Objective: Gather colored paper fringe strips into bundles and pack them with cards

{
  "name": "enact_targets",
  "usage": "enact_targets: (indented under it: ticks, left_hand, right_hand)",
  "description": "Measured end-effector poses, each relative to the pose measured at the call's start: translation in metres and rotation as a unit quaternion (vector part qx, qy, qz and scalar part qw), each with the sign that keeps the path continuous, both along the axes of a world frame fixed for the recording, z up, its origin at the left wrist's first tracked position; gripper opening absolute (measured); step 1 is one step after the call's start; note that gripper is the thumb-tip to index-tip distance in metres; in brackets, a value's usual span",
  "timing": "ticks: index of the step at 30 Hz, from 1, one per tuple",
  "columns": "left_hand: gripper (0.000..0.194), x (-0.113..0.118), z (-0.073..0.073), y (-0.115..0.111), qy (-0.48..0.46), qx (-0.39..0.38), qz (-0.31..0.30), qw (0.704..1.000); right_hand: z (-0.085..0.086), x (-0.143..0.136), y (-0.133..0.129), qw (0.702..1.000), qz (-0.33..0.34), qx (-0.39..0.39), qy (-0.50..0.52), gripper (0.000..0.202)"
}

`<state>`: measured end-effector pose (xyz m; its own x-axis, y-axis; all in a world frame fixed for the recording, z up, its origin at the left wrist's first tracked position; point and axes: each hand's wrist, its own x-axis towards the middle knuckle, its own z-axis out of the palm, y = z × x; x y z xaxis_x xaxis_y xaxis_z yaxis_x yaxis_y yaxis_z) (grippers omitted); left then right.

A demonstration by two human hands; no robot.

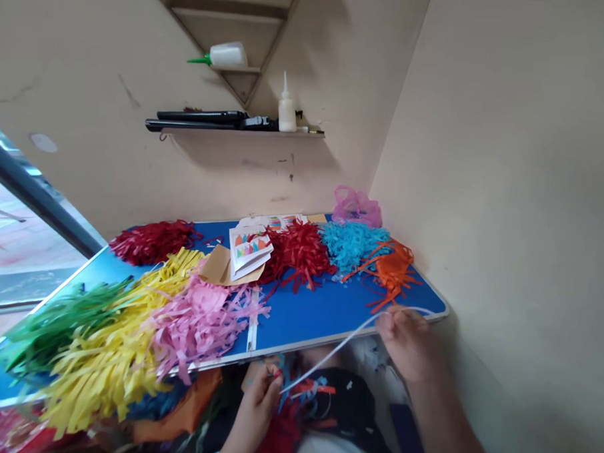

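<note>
A white string (334,351) runs taut between my two hands over the front edge of the blue table (298,316). My left hand (260,395), below the table edge, is closed on one end, with a bit of red at the fingertips. My right hand (402,338), raised at the table's right front edge, pinches the string, and a short tail sticks out to the right. Beneath the string, red fringe (280,432) and blue and orange strips lie around my lap. Orange fringe (394,270) on the table is nearest my right hand.
Green (62,323), yellow (111,352) and pink fringe (203,315) cover the table's left side. Printed cards (248,251), red fringe (303,253), blue fringe (354,245) and a pink bag (357,205) lie farther back. Glue bottles (287,112) stand or lie on wall shelves.
</note>
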<state>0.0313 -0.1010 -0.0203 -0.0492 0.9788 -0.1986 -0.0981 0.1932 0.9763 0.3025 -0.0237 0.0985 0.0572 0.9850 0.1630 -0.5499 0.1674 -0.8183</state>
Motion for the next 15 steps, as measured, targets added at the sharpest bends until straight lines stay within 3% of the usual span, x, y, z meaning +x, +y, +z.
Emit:
enact_targets:
  ticks: [4, 7, 11, 15]
  left_hand:
    - [0.036, -0.010, 0.013, -0.005, -0.012, 0.007, 0.026, 1.000]
    - [0.029, -0.015, 0.031, -0.008, -0.105, -0.006, 0.085, 0.991]
    - [0.042, -0.009, 0.052, -0.013, -0.285, -0.108, 0.102, 0.947]
    - [0.050, 0.000, 0.059, -0.019, -0.317, -0.118, 0.143, 0.930]
  right_hand:
    - [0.025, 0.001, -0.010, 1.000, -0.009, -0.013, -0.016, 0.030]
    - [0.029, -0.019, -0.032, 0.991, 0.026, -0.044, -0.122, 0.028]
    - [-0.003, -0.081, -0.051, 0.927, 0.087, 0.003, -0.365, 0.026]
    - [-0.035, -0.122, -0.055, 0.881, 0.085, 0.054, -0.461, 0.026]
